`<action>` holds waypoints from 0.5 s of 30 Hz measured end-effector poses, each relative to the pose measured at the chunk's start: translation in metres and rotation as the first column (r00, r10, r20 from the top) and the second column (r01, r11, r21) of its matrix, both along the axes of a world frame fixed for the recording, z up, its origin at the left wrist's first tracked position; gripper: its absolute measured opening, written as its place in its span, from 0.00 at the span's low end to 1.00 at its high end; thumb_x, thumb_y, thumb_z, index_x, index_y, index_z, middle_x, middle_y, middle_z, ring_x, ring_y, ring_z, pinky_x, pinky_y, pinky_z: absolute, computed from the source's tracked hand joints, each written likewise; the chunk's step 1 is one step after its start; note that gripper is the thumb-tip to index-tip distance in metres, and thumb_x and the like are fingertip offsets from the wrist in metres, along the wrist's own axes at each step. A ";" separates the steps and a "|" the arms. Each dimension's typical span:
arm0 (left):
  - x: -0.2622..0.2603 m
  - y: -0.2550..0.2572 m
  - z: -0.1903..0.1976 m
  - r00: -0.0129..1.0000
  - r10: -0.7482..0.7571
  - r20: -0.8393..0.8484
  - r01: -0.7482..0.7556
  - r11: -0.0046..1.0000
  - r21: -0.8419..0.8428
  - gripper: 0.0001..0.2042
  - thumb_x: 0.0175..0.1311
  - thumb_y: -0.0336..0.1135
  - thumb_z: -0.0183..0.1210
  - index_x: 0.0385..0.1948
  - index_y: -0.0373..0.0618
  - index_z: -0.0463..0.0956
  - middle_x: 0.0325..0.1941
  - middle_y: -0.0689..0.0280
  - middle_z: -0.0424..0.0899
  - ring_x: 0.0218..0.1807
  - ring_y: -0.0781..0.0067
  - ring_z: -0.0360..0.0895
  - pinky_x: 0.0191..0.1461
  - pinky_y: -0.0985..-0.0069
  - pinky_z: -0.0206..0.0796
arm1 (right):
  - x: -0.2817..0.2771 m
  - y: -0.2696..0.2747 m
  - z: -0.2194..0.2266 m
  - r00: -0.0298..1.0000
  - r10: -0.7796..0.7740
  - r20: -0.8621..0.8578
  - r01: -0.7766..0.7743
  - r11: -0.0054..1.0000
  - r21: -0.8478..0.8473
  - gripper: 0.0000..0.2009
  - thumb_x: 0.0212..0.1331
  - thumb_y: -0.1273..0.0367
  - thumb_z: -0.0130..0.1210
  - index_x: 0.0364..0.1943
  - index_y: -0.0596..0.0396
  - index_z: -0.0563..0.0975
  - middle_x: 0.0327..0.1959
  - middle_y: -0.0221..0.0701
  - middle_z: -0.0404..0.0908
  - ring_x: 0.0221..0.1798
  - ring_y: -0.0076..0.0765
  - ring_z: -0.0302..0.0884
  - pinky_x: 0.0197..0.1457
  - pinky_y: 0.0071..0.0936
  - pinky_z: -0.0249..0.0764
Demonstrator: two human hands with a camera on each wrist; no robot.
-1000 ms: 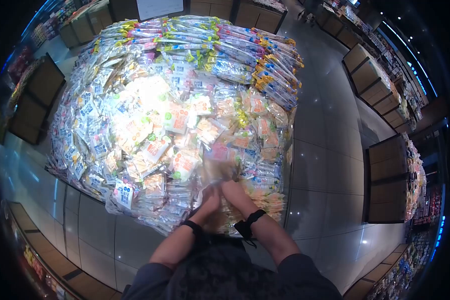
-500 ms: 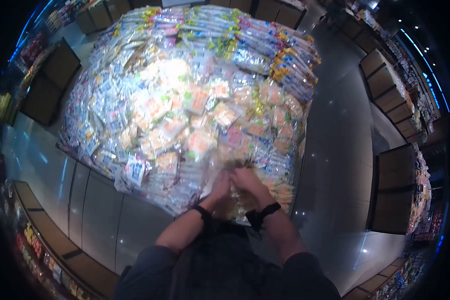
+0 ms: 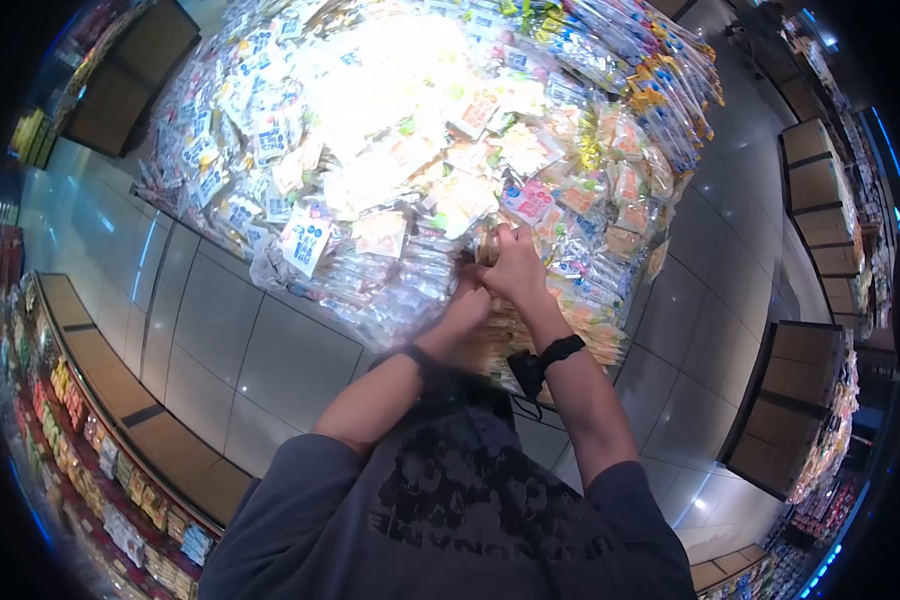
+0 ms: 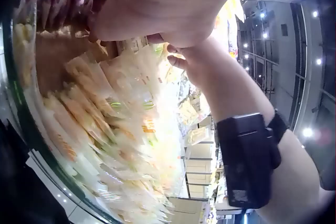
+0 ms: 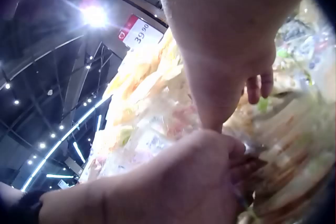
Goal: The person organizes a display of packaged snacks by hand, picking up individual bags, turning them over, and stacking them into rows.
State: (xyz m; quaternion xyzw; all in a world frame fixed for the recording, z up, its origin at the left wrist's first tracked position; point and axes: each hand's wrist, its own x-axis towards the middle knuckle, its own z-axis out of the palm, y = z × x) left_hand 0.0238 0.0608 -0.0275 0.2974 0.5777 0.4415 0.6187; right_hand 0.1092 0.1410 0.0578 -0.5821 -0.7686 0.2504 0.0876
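Note:
Clear-wrapped snack packets with orange, pink or blue print lie heaped on a wide display. At its near edge my left hand and right hand work close together, overlapping in this view. A pale packet shows between them in the left wrist view, pinched by the left fingers. My right hand's fingers curl over a brownish packet at the row's edge. In the right wrist view the left hand reaches in below the right one, its fingertips among upright packets; glare and blur soften the print.
Pale orange packets stand in tight rows near the body. A price card rises behind the heap. Tiled floor surrounds the display, with wooden shelf units to the right and stocked shelves at lower left.
The head view has shifted, so the display sits higher and further right. Both hands stay together at the near edge, the right now slightly further forward over the packets.

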 end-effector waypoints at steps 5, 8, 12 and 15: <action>-0.010 -0.006 0.005 0.950 -0.236 -0.207 0.195 0.960 -0.201 0.27 0.72 0.35 0.44 0.72 0.39 0.54 0.69 0.43 0.69 0.67 0.50 0.71 0.71 0.64 0.60 | -0.004 0.000 -0.034 0.998 -0.056 -0.017 0.057 0.996 0.074 0.16 0.53 0.67 0.64 0.46 0.56 0.81 0.56 0.43 0.71 0.50 0.53 0.80 0.51 0.47 0.78; -0.013 -0.012 0.015 0.899 -0.304 -0.316 0.265 0.951 -0.162 0.27 0.73 0.41 0.45 0.68 0.31 0.58 0.61 0.37 0.75 0.64 0.43 0.75 0.68 0.61 0.64 | 0.009 0.005 -0.033 0.987 -0.155 0.038 0.148 0.977 0.153 0.11 0.54 0.69 0.62 0.41 0.58 0.82 0.53 0.43 0.73 0.49 0.54 0.79 0.53 0.46 0.77; -0.015 -0.019 0.007 0.817 -0.491 -0.303 0.428 0.868 -0.252 0.30 0.73 0.45 0.46 0.65 0.23 0.62 0.57 0.32 0.77 0.63 0.40 0.75 0.67 0.58 0.65 | 0.036 0.019 -0.047 0.992 -0.106 -0.076 0.122 0.955 0.271 0.09 0.57 0.72 0.59 0.39 0.62 0.82 0.48 0.44 0.77 0.48 0.55 0.79 0.54 0.44 0.76; -0.014 -0.031 -0.010 0.802 -0.522 -0.291 0.449 0.848 -0.281 0.31 0.74 0.47 0.47 0.67 0.27 0.62 0.59 0.33 0.76 0.65 0.41 0.74 0.69 0.59 0.63 | 0.045 0.018 -0.023 0.985 -0.152 -0.077 0.167 0.948 0.272 0.09 0.59 0.71 0.58 0.40 0.61 0.82 0.50 0.45 0.77 0.50 0.54 0.79 0.53 0.44 0.76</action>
